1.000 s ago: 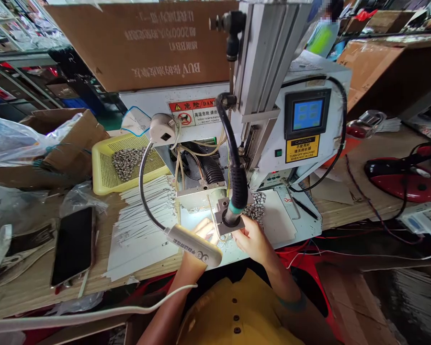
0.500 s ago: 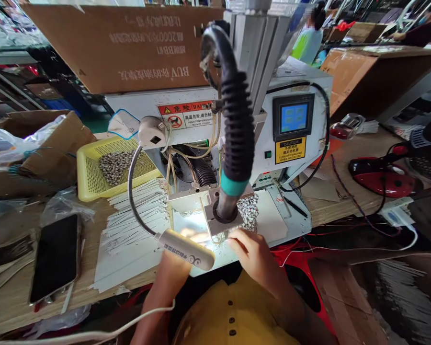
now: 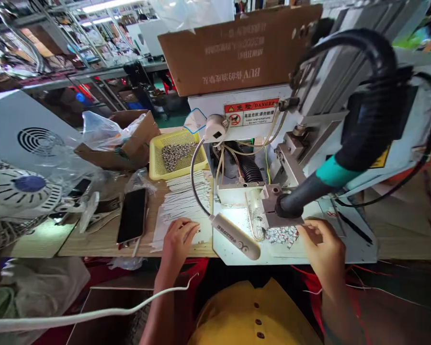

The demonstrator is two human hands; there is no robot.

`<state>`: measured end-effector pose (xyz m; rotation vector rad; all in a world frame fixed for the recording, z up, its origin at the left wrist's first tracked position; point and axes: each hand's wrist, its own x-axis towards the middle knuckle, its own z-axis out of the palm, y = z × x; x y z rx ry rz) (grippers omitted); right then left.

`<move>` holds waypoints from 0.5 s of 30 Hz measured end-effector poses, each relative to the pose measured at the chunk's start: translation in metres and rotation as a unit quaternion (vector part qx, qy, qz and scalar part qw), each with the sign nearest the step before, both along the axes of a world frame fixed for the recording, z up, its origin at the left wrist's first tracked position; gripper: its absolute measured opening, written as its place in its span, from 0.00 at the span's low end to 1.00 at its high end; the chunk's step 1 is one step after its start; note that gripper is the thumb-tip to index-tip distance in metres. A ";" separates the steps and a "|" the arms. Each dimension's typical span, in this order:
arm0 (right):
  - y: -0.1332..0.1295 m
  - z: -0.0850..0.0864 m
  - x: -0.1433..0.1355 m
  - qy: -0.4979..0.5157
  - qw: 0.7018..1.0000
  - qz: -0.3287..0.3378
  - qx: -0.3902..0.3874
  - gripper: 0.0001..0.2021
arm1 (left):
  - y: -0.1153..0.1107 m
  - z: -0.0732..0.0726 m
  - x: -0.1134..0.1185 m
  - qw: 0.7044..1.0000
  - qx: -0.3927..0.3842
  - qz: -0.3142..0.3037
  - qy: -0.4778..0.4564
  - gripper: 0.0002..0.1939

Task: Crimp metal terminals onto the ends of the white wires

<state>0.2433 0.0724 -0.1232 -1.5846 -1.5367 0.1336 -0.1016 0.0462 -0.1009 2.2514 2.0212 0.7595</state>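
Left hand (image 3: 177,235) is over the front part of a flat white paper sheet (image 3: 160,239), wrist across the front edge of the brown wooden table (image 3: 106,244). Fingers bent, thumb and index tips close together; can't tell if anything is pinched or if the hand touches the sheet. Thin white strips with dark lines (image 3: 187,191) spread over the sheet's back part, up to its rear edge.

Right hand (image 3: 325,242) is over the white machine base (image 3: 361,254), near its front edge, fingers curled, thumb toward the index finger. Fingertips are at the right end of a loose pile of small whitish-silver pieces (image 3: 282,235); contact and any grip unclear, too small to tell. Pile lies near the base's front edge, in front of a grey metal block (image 3: 282,218) with a black cable with a teal band (image 3: 339,172).

White tube-shaped lamp (image 3: 235,237) hangs between the hands, above the base's front left corner. Yellow perforated plastic basket (image 3: 157,165) with more small silvery pieces (image 3: 175,157) stands behind the sheet; black phone (image 3: 132,215) lies beside the sheet's left edge.
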 end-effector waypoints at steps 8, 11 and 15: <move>-0.013 0.018 -0.002 0.190 0.973 0.060 -0.116 0.10 | 0.031 0.008 0.002 1.000 -0.001 -0.009 -0.004 0.10; -0.013 0.025 -0.008 0.222 0.955 0.111 -0.161 0.10 | 0.034 0.012 -0.007 0.995 0.078 0.007 -0.069 0.09; -0.010 0.032 -0.024 0.286 0.916 0.187 -0.212 0.09 | 0.036 0.016 -0.004 0.991 0.130 0.002 -0.018 0.11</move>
